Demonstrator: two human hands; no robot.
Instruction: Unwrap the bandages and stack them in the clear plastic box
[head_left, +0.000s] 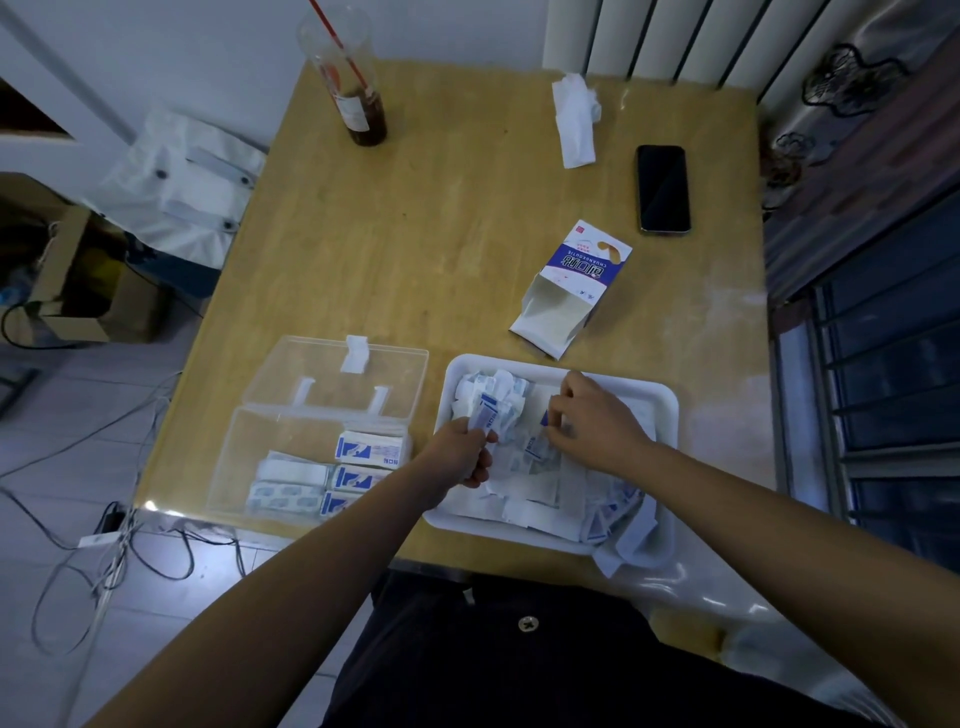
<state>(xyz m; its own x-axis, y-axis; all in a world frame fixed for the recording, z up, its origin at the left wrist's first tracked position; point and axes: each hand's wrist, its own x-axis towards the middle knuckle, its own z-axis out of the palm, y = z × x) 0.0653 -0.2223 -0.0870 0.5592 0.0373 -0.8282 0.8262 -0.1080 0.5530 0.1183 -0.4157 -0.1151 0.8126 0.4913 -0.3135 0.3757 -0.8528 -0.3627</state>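
**Over the tray, 2 hands work at bandages**

At the near edge of the table (415, 234), both hands reach into a white tray (509, 362) heaped with loose wrappers (535, 493) and bandages. The left hand (460, 452) sits at the tray's left rim, fingers curled round a blue-striped wrapped bandage (485, 415) that sticks up out of its fist. The right hand (592, 421) hovers over the tray's middle, thumb and fingertips pinched on a small blue-and-white strip (545, 418).

Just left of the tray stands the clear box (270, 431), its lid (311, 364) laid back flat behind it. Inside, along its right and near sides, lie stacks (363, 452) of bandages in blue-and-white and pale paper; the left forearm crosses over the box's near right corner.

Farther back, an opened carton (571, 291) lies on its side, mouth toward the tray. Beyond it rest a dark phone (663, 188), a crumpled tissue (575, 122), and a tall cup (353, 78) with a red straw and a little dark drink at the bottom.
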